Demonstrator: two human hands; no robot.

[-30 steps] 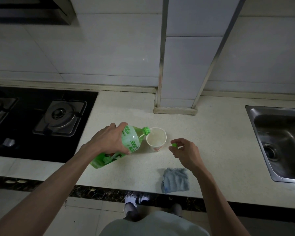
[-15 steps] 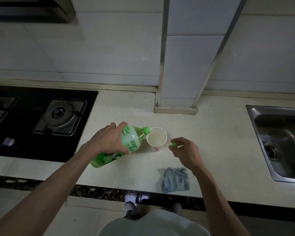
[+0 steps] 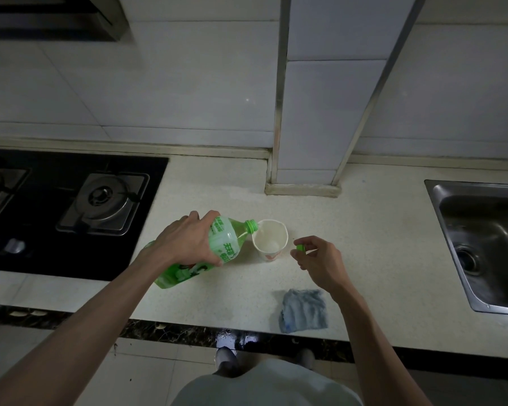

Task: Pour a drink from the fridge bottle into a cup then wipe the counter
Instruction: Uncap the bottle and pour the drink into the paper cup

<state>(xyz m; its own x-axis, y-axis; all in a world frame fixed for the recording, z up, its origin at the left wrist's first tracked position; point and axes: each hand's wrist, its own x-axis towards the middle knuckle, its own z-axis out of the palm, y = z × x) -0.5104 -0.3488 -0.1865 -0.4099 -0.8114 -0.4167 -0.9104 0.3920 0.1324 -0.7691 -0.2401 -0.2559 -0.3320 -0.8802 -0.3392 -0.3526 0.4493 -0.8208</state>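
Note:
My left hand (image 3: 188, 241) grips a green plastic bottle (image 3: 226, 244) around its middle and holds it tilted, its open neck over the rim of a white paper cup (image 3: 272, 243). The cup stands upright on the pale counter (image 3: 379, 230) with a little liquid in its bottom. Just right of the cup, my right hand (image 3: 320, 259) pinches the bottle's green cap (image 3: 300, 247) between thumb and fingers. A folded grey-blue cloth (image 3: 304, 310) lies near the counter's front edge, below my right hand.
A black gas hob (image 3: 71, 206) fills the counter's left side. A steel sink (image 3: 487, 244) is sunk in at the right. A tiled column (image 3: 305, 118) juts from the back wall behind the cup. The counter's dark front edge (image 3: 188, 332) runs below the cloth.
The bottle stays tilted at the cup. Both hands hold almost the same places.

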